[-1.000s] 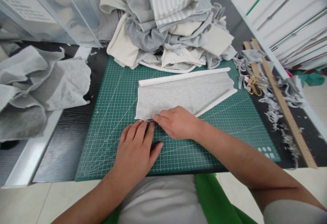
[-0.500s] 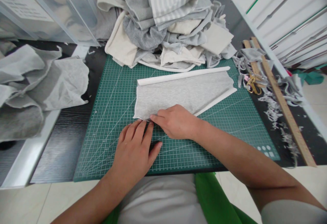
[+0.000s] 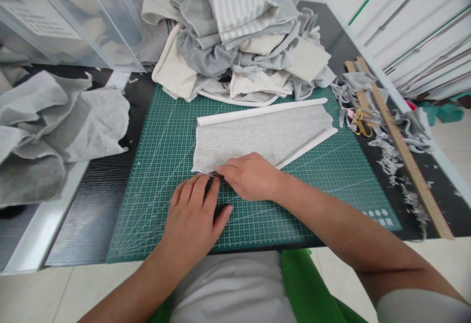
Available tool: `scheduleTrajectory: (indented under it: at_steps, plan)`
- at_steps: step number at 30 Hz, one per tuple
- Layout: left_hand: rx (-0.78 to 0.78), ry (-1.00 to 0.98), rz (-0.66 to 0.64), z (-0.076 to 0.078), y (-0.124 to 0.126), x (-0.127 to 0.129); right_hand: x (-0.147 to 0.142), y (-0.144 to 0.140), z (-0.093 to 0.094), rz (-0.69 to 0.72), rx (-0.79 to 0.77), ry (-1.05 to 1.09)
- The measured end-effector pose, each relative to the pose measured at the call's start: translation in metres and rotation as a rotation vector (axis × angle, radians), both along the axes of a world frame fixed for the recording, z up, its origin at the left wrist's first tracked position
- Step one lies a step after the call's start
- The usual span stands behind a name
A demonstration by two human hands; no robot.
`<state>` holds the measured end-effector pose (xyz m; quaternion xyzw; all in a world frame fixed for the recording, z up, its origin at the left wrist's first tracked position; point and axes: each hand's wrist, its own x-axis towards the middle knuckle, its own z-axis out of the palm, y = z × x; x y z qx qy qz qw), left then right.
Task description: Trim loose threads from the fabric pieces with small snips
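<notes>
My left hand [image 3: 193, 220] lies flat on the green gridded cutting mat [image 3: 158, 166], fingers spread, fingertips touching the near edge of the light grey knit fabric piece [image 3: 257, 136]. My right hand [image 3: 252, 175], fingers curled, pinches that same edge just beside it. Beyond, a heap of grey and cream cloth offcuts [image 3: 239, 43] covers the mat's far edge on the table [image 3: 88, 200].

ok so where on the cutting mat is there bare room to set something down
Bare cutting mat lies left of the grey fabric piece, and right of the right hand toward the mat's near right corner. The far edge is crowded by the fabric pile; scraps and a wooden ruler line the right.
</notes>
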<state>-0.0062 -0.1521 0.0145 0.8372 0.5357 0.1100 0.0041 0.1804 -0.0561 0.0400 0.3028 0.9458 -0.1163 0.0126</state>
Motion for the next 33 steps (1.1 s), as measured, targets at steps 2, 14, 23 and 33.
scheduleTrajectory:
  at_steps: [2,14,23,33]
  plan:
    - [0.001,0.001,-0.004,0.000,0.000,0.000,0.000,-0.001,-0.002,-0.014,0.006,0.013]
    - [0.007,-0.022,-0.013,0.000,0.000,-0.002,0.002,0.003,-0.007,-0.045,-0.041,0.126]
    - [0.009,-0.030,-0.011,-0.001,0.000,-0.003,0.007,0.007,-0.013,-0.069,-0.105,0.253]
    - [0.005,-0.039,-0.010,-0.001,0.000,-0.004,0.007,0.008,-0.014,-0.077,-0.107,0.252]
